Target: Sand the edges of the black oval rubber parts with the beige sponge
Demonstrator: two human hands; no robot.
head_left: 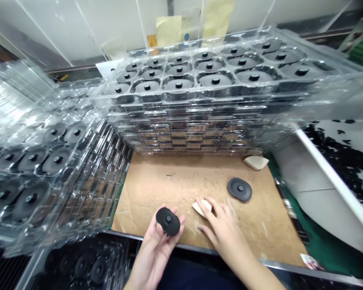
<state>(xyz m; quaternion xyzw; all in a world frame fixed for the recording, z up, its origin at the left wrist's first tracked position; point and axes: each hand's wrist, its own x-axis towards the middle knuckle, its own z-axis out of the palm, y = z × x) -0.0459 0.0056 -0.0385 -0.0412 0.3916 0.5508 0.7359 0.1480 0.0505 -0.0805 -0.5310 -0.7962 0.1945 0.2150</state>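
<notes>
My left hand (160,245), palm up, holds a black oval plastic part (164,226) with a small round stud at its middle. Its fingers and thumb close around the edges, stud side facing up. To the right, my right hand (222,225) reaches over a white wedge-shaped block (208,205) lying on the cardboard. The fingertips touch the block, while the thumb is spread away from it. A second oval part (240,189) lies on the cardboard beyond my right hand, stud up.
Brown cardboard (157,177) covers the worktop. Behind it rises a stack of clear trays (184,96) filled with oval parts; another tray stack (87,161) stands left. Another white wedge (256,162) lies back right. Small black pieces fill a white-edged bin (341,149) at right.
</notes>
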